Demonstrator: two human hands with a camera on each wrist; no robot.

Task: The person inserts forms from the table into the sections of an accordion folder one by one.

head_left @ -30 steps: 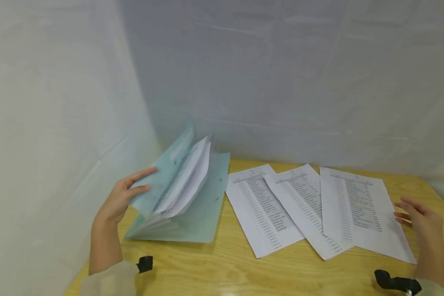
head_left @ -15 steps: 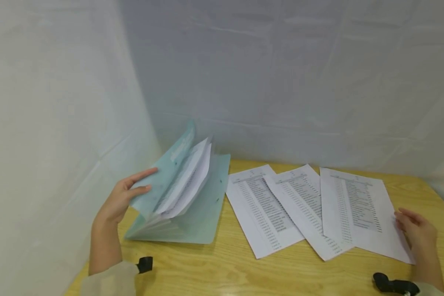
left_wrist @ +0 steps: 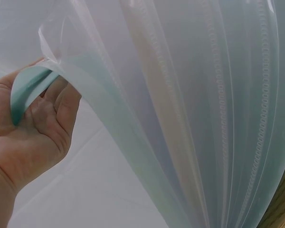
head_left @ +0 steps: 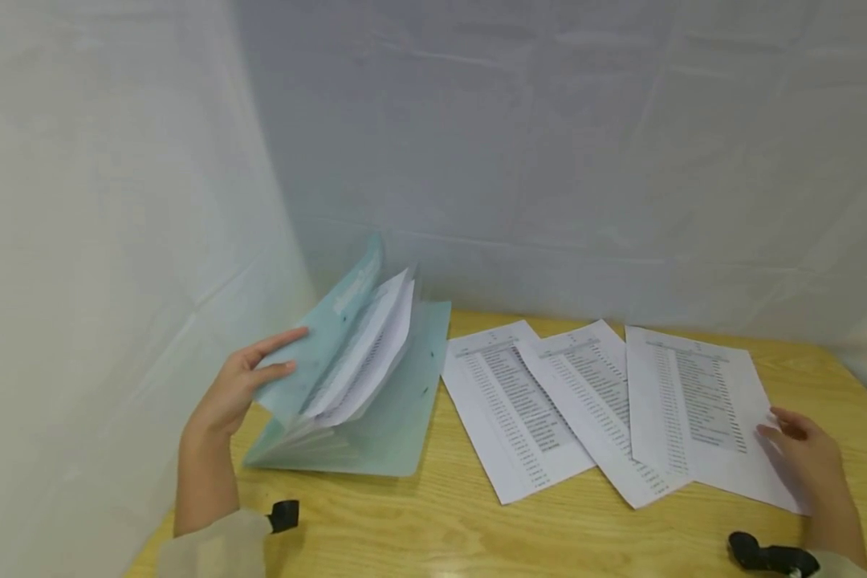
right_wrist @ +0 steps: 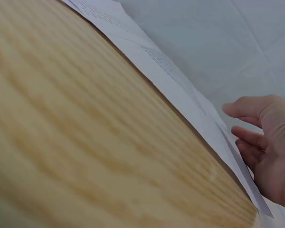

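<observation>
A: Item one?

B: Rightmost printed sheet [head_left: 701, 409], white, on the wooden table [head_left: 419, 522] at about four o'clock from the table's middle. Long axis runs far to near, header end away from the person, near end swung slightly toward five o'clock. Columns of small dark print; too fine to read. No brand or label seen.

A: Who has it?

B: Right hand [head_left: 802, 461], at the sheet's right edge near its near corner. Fingers loosely bent, fingertips [right_wrist: 242, 135] at the paper's edge; the right wrist view shows thumb above and fingers just at that edge, but I cannot tell whether they pinch it.

A: Adjoining entries?

B: Middle sheet [head_left: 585, 401], tucked partly under item one, tilted, header toward eleven o'clock. Left sheet [head_left: 506, 409], same tilt, overlapped by the middle one. Print equally unreadable.

A: Further out?

B: Pale green expanding folder [head_left: 383, 417] at nine o'clock, lying open, spine toward the person, papers fanned inside. Left hand [head_left: 234, 389] holds its front cover [left_wrist: 31, 88] raised, thumb and fingers curled round the cover's edge. White cloth backdrop [head_left: 549, 144] behind everything.
</observation>
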